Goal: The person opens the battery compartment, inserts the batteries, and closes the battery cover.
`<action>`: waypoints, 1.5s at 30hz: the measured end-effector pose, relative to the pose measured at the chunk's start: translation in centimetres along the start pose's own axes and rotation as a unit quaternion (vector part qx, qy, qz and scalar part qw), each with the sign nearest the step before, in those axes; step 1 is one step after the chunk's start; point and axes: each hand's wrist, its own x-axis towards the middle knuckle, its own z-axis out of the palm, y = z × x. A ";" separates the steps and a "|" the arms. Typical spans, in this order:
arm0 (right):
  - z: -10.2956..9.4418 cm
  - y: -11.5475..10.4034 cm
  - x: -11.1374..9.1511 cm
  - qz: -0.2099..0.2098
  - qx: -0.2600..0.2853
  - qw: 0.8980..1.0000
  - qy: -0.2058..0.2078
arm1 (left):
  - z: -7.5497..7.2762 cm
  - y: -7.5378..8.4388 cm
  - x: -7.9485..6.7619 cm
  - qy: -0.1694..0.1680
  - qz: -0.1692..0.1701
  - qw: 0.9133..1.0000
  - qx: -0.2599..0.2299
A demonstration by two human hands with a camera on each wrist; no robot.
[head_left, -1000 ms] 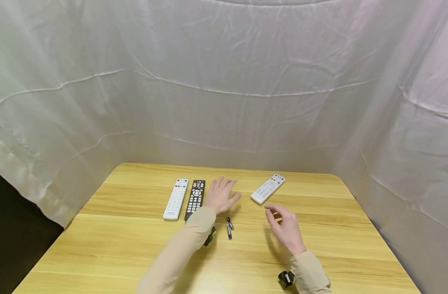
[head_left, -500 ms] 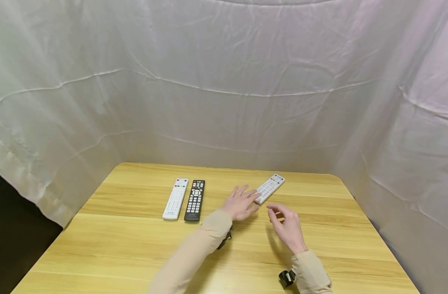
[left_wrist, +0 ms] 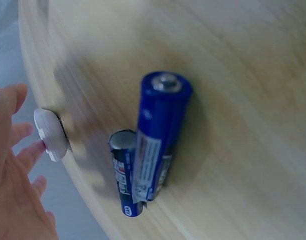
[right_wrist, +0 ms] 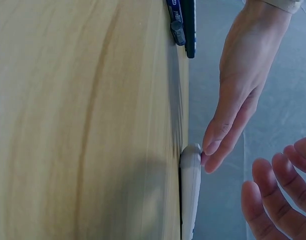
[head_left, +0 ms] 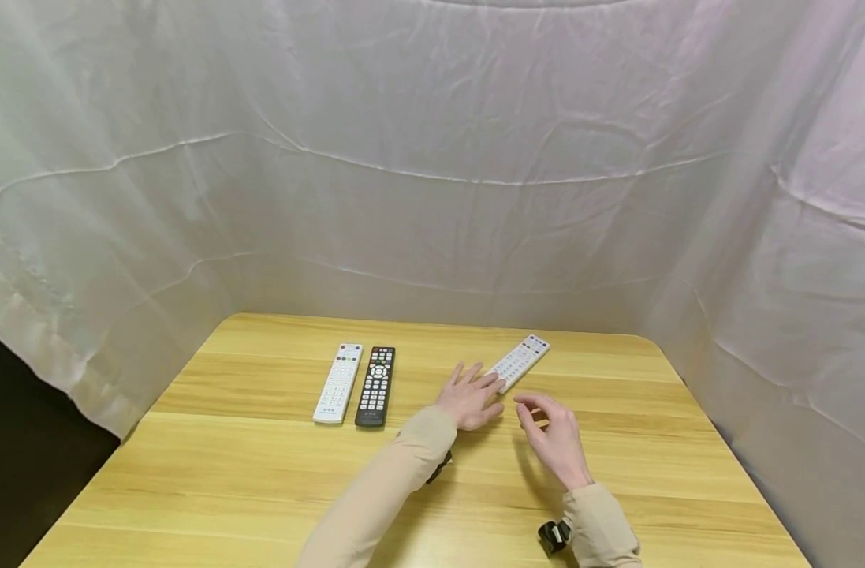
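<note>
My left hand (head_left: 471, 401) reaches right with spread fingers. Its fingertips are at the near end of a white remote control (head_left: 520, 361), which lies slanted at the right; in the left wrist view one finger meets the white remote's end (left_wrist: 53, 136). My right hand (head_left: 556, 443) hovers just nearer to me than that remote, fingers loosely curled around nothing. Two blue batteries (left_wrist: 160, 130) lie on the table close together, overlapping in the left wrist view. From the head camera the left arm hides them.
Farther left, a second white remote (head_left: 338, 385) and a black remote (head_left: 376, 386) lie side by side on the wooden table (head_left: 226, 473). A pale curtain (head_left: 432, 221) hangs around the table's back and sides.
My left hand has moved right, from beside the black remote to the slanted white remote's near end. Its arm now covers the batteries in the head view. My right hand has barely moved.
</note>
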 end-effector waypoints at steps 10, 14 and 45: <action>0.0 0.1 -0.1 0.003 -0.006 1.000 -0.006 | -0.2 0.4 0.3 -0.002 -0.010 0.999 0.032; 0.1 0.2 -0.1 0.002 -0.003 1.000 -0.007 | -0.4 0.7 0.1 -0.008 -0.010 0.998 0.064; 0.3 0.1 -0.2 0.001 -0.003 1.000 -0.012 | -0.1 -3.3 -0.5 0.118 -0.034 0.986 0.113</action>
